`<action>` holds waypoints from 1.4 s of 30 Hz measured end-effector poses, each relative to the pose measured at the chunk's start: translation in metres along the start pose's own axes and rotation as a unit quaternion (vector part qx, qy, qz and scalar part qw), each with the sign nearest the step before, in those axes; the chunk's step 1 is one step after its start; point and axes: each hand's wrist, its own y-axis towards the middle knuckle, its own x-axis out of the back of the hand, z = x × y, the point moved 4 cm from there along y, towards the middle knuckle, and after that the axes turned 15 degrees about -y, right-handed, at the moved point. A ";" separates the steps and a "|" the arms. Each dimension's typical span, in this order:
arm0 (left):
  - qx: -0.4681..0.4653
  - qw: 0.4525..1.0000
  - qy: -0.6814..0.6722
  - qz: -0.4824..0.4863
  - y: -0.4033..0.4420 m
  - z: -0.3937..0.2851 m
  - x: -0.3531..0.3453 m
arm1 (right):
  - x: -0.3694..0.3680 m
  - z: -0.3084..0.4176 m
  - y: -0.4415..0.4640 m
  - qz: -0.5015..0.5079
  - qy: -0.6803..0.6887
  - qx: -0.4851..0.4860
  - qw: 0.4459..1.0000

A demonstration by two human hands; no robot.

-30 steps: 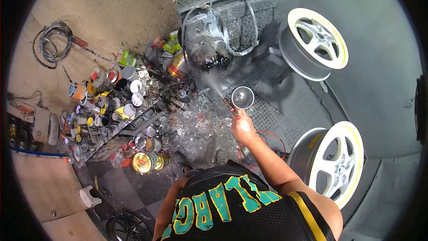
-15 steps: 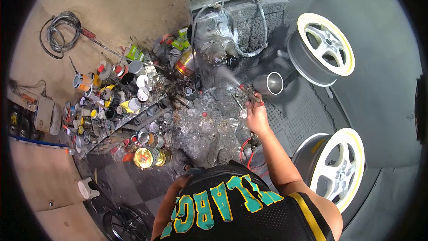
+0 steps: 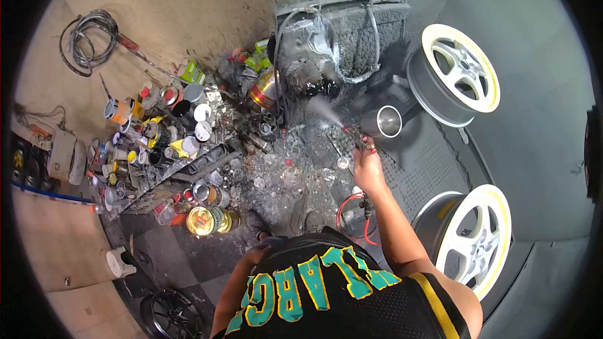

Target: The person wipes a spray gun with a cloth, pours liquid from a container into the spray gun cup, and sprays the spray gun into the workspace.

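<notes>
My right hand (image 3: pixel 369 168) is closed around a spray gun (image 3: pixel 359 140) with a round metal cup (image 3: pixel 389 122) on it. A pale mist (image 3: pixel 325 111) fans out from its nozzle to the upper left, towards a dark, paint-crusted bundle (image 3: pixel 308 56) at the back. A red air hose (image 3: pixel 372 233) with a black fitting hangs beneath the right wrist. My left hand (image 3: pixel 256 255) is low beside the black jersey (image 3: pixel 352 307). Its fingers are mostly hidden, so I cannot see whether it holds anything.
On the right are two white wheel rims with yellowish edges, an upper one (image 3: pixel 463 66) and a lower one (image 3: pixel 480 245). Paint cans (image 3: pixel 201 221) and cups crowd the left side. A coiled hose (image 3: pixel 88 44) lies upper left. A black rim (image 3: pixel 173 317) is at lower left.
The view has shifted slightly. The gun and my right hand sit a little lower and further right in the picture. Mist still leaves the nozzle; the left hand looks unchanged.
</notes>
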 end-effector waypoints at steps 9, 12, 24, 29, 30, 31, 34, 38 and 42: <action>0.154 0.984 -0.088 -0.025 0.008 0.032 -0.002 | 0.004 -0.007 0.004 -0.062 0.016 -0.005 0.998; 0.091 0.992 -0.080 -0.022 0.005 -0.003 -0.001 | 0.009 -0.015 0.007 -0.065 -0.013 0.013 0.998; 0.173 0.973 -0.155 -0.011 0.010 -0.058 0.000 | -0.002 -0.014 -0.012 -0.093 -0.072 0.052 0.992; 0.177 0.975 -0.131 -0.012 0.009 -0.035 -0.001 | -0.010 -0.010 -0.022 -0.034 -0.067 0.048 0.996; 0.178 0.976 -0.125 -0.016 0.009 -0.029 -0.001 | -0.017 -0.016 -0.023 -0.028 -0.071 0.058 0.995; 0.179 0.976 -0.122 -0.018 0.008 -0.022 -0.002 | -0.016 -0.014 -0.025 -0.028 -0.071 0.058 0.995; 0.185 0.977 -0.108 -0.026 0.006 -0.002 -0.003 | -0.016 -0.009 -0.027 -0.004 -0.063 0.034 0.997; 0.195 0.975 -0.100 -0.039 0.003 0.021 -0.004 | -0.019 -0.009 -0.029 -0.002 -0.062 0.054 0.997; 0.218 0.968 -0.115 -0.054 0.006 0.048 -0.009 | -0.017 -0.002 -0.028 0.023 -0.063 0.026 0.997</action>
